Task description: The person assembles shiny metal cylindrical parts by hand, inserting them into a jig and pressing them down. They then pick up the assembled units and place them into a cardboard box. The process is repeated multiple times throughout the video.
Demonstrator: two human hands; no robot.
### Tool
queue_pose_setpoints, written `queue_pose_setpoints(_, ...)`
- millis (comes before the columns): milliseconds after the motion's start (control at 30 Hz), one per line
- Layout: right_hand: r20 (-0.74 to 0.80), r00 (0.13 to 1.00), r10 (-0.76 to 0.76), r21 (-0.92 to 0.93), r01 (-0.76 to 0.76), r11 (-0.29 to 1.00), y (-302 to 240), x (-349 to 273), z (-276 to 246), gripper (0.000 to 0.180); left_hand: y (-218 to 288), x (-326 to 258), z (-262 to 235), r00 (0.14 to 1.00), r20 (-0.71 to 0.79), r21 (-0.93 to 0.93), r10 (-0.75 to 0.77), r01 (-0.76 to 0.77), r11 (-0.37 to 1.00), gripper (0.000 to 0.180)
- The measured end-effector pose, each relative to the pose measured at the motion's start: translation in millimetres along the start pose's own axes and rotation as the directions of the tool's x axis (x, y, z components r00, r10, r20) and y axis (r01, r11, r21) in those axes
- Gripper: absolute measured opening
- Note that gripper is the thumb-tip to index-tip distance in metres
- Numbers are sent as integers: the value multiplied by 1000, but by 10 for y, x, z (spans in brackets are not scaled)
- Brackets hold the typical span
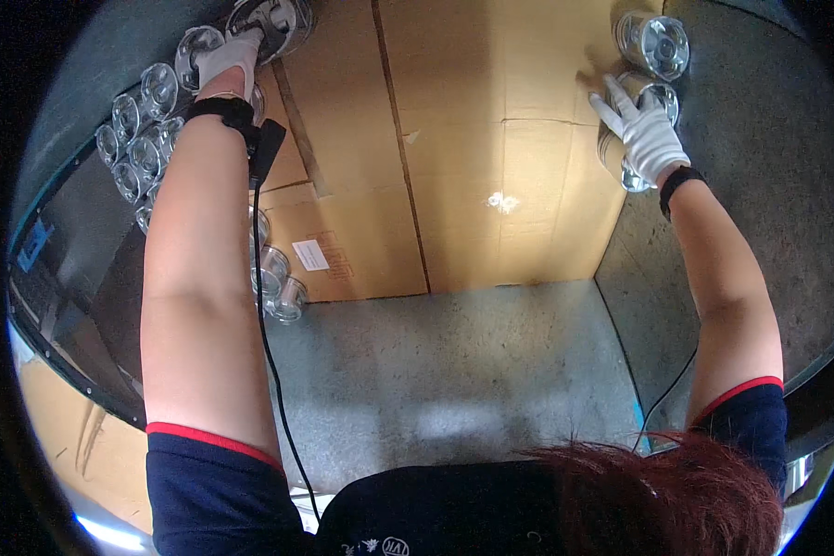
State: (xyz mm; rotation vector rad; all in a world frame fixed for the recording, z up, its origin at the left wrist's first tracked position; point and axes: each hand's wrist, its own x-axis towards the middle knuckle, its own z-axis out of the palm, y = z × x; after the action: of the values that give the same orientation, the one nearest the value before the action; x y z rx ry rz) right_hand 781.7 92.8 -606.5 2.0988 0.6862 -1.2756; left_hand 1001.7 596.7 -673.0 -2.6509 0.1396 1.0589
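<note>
- Clear, round, see-through jars (663,48) sit along the right edge of the cardboard, upper right of frame; glass or plastic, cannot tell.
- Right hand (647,137), white cloth glove, upper right, is over the clear jar below the topmost one (663,95); fingers spread apart, not wrapped around it. Another clear jar (634,178) shows partly under the palm, near the wrist.
- Left hand (232,57), white cloth glove, upper left, reaches to a large clear round jar (292,26) at the top edge; fingertips overlap it, but cannot tell whether they clamp it or only touch.
- Clear jar beside the left hand (195,54) is just left of the glove.
- Cluster of clear round jars (146,156) packed close together, left of the left forearm.
- Few more clear jars (290,302) right of that forearm, left of centre, partly hidden by it.
- Flat brown cardboard sheet (463,204), dark seams, fills upper centre; small white rectangular label (310,255) on its lower left part.
- Grey flat surface (454,361) in lower centre, below the cardboard.
- Black wristbands (221,109) on both wrists; thin black cable (274,371) runs down beside the left arm.
</note>
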Motion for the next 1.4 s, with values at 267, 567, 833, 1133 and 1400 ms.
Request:
queue_pose_setpoints(267,-220,963,-157,-64,146,987,88,57,567,95,-1,87,292,892,90,-651,-443,389,652,95)
queue_pose_setpoints(567,-216,606,766,937,-93,338,-155,402,-14,123,-302,334,633,933,-32,-367,-359,323,872,92)
queue_pose_setpoints(833,351,561,750,905,-409,-117,275,974,-96,118,-208,92,442,980,39,-277,-197,200,940,94)
queue_pose_setpoints(1133,364,658,659,915,-384,-123,444,979,267,107,-40,-529,543,978,-203,-399,-46,-39,916,95)
queue_pose_setpoints(1400,18,846,533,965,125,-232,-1187,-965,-262,74,385,-2435,489,970,71,-500,234,-168,850,73)
